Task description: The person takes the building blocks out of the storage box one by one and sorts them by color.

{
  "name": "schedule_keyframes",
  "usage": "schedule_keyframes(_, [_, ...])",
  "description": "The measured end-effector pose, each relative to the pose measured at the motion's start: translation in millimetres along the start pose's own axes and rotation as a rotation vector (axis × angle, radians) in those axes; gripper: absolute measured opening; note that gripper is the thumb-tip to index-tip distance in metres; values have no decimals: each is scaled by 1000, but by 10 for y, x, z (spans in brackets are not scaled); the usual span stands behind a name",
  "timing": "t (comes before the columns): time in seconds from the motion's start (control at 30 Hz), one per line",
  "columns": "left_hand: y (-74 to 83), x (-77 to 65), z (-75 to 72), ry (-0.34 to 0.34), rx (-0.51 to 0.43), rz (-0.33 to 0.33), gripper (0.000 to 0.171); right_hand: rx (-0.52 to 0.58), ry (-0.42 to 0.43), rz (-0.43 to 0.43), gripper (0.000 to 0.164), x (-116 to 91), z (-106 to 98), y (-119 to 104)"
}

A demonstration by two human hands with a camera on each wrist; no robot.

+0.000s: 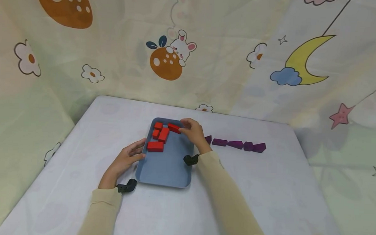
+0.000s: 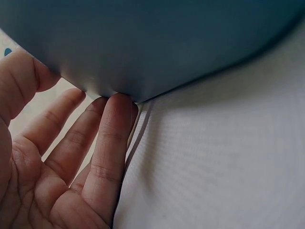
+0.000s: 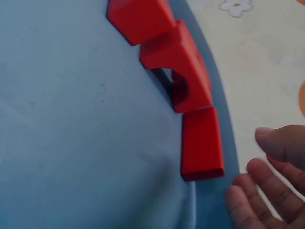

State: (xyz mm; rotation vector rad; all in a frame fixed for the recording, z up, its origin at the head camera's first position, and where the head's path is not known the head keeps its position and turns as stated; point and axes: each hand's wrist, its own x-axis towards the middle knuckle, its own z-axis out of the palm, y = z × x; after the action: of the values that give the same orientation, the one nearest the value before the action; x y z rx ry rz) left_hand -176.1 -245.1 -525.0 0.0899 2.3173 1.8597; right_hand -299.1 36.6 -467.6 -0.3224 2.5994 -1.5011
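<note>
A blue-grey tray (image 1: 170, 172) lies on the table with several red blocks inside. My left hand (image 1: 127, 159) is at its left side; in the left wrist view, extended fingers (image 2: 112, 138) touch the tray's outer wall. My right hand (image 1: 193, 131) is over the tray's far right corner, close to a red rectangular block (image 1: 174, 128). In the right wrist view, a gap separates the fingertips (image 3: 233, 195) from the nearest red block (image 3: 202, 143). Beside that block stands a red block with a curved cut-out (image 3: 190, 62). Another red block (image 1: 155, 146) lies along the tray's left side.
A row of purple blocks (image 1: 235, 144) lies right of the tray, its left end partly behind my right hand. The white-covered table (image 1: 266, 196) meets a patterned cloth (image 1: 221, 63) at the back. A black wrist camera (image 1: 191, 160) sits above the tray's right rim.
</note>
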Motion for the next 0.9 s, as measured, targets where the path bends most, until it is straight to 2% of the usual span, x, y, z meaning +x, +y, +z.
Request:
schedule_keyframes(0.2, [-9, 2, -3, 4, -9, -15, 73, -168, -45, 51, 42, 107, 173, -35])
schedule_keyframes(0.43, [-1, -5, -8, 1, -26, -23, 72, -365, 56, -7, 28, 146, 327, -13])
schedule_keyframes(0.53, [-2, -9, -1, -6, -25, -22, 73, -374, 82, -29, 25, 105, 303, -27])
schedule_keyframes(0.63, [-2, -12, -3, -4, -24, -20, 73, -330, 96, -48, 24, 23, 215, -71])
schedule_keyframes(0.8, [-5, -2, -14, -2, -22, -9, 72, -250, 119, -70, 27, -187, -35, -105])
schedule_keyframes(0.9, [-10, 1, -18, 0, -19, -5, 72, -249, 134, -86, 27, -317, -205, -64])
